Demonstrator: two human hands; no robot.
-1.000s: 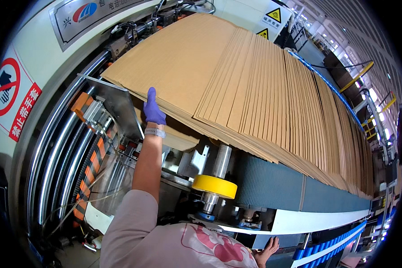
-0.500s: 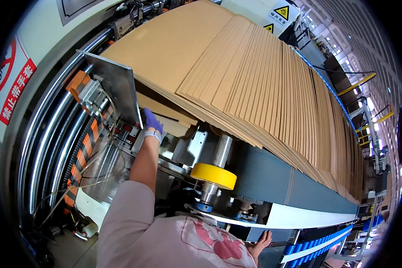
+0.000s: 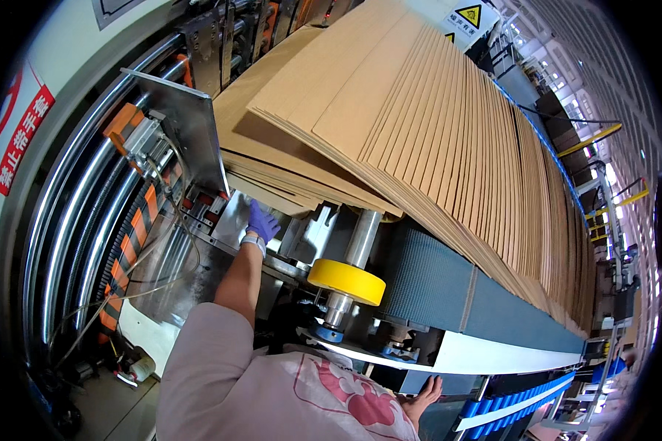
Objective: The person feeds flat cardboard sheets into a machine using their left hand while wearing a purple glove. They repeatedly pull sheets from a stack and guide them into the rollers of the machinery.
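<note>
My left hand (image 3: 262, 223), in a purple glove, hangs just below the near edge of a low stack of cardboard sheets (image 3: 261, 184). Its fingers are apart and nothing shows in them. Beside it stands an upright metal plate (image 3: 191, 125). A long fanned row of brown cardboard sheets (image 3: 434, 140) leans over the lower stack, its near corner raised with a gap beneath. My bare right hand (image 3: 422, 400) rests with fingers stretched out by a grey-blue panel at the machine's near side, below the white edge strip (image 3: 507, 358).
A yellow wheel (image 3: 347, 281) sits on a metal shaft near my left forearm. The dark conveyor belt (image 3: 449, 275) runs right beneath the cardboard. Chrome rods (image 3: 59, 242) and an orange-black striped strip (image 3: 131, 259) lie left. Blue rollers (image 3: 515, 403) stand at the lower right.
The upper cardboard sheets have shifted right, away from the metal plate, uncovering the lower stack. My left hand has come down slightly from the plate's edge. My right hand stays in about the same place.
</note>
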